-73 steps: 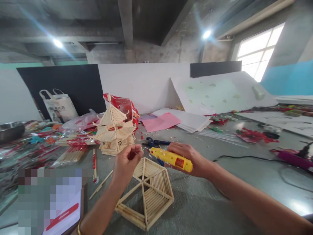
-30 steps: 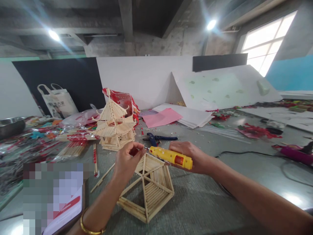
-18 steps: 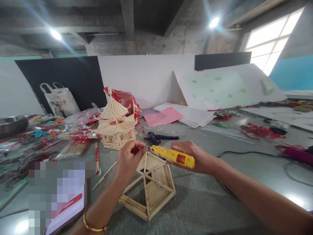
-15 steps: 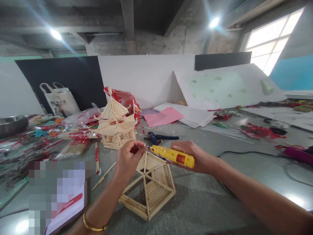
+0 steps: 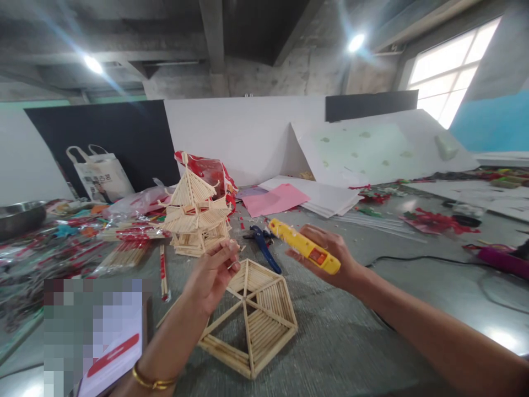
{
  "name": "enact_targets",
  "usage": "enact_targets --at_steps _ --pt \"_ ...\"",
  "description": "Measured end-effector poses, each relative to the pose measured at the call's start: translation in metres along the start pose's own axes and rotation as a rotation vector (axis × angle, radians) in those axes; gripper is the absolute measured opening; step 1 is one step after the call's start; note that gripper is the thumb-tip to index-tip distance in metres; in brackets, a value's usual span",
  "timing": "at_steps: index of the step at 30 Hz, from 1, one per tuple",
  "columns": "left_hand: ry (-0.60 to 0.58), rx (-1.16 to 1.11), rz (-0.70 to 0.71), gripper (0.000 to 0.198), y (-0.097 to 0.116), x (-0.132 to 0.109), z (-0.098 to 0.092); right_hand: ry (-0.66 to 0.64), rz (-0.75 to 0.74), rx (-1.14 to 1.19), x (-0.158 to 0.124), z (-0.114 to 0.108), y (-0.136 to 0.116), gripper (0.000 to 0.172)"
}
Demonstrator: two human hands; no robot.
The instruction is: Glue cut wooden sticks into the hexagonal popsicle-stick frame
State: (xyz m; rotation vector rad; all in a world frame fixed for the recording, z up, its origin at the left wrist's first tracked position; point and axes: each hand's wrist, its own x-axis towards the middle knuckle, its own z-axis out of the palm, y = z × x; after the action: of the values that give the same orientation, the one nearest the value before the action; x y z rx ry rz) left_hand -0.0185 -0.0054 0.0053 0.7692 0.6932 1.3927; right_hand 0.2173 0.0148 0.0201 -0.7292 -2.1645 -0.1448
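My left hand (image 5: 211, 273) pinches a short thin wooden stick piece (image 5: 232, 263) just above the left edge of a hexagonal roof frame (image 5: 252, 317) built of wooden sticks, which lies on the grey table. My right hand (image 5: 326, 255) grips a yellow glue gun (image 5: 303, 246), lifted to the right of the frame with its nozzle aimed up and left, away from the stick. A finished stick pagoda (image 5: 195, 212) stands behind my left hand.
Blue-handled pliers (image 5: 264, 245) lie behind the frame. Packs of chopsticks (image 5: 124, 242) and red wrappers clutter the left. Pink paper (image 5: 273, 199) and white sheets lie at the back. A black cord (image 5: 413, 259) and a purple tool (image 5: 498, 259) sit right. A phone (image 5: 109, 358) lies near left.
My right hand has pulled the glue gun up and to the right, away from the stick in my left hand. My left hand has turned palm-up a little.
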Motion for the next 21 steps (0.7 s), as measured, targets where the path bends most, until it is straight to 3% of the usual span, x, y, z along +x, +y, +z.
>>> enact_targets --at_steps 6,14,21 --pt "0.000 -0.217 -0.061 0.017 -0.001 -0.004 0.007 -0.180 -0.156 0.010 -0.003 0.008 -0.014 0.013" --pt "0.055 -0.260 -0.060 0.007 -0.004 -0.008 0.013 -0.186 -0.235 -0.026 -0.002 0.009 -0.017 0.013" --pt "0.067 -0.220 -0.084 0.006 -0.008 -0.009 0.011 -0.223 -0.217 -0.016 -0.003 0.008 -0.018 0.009"
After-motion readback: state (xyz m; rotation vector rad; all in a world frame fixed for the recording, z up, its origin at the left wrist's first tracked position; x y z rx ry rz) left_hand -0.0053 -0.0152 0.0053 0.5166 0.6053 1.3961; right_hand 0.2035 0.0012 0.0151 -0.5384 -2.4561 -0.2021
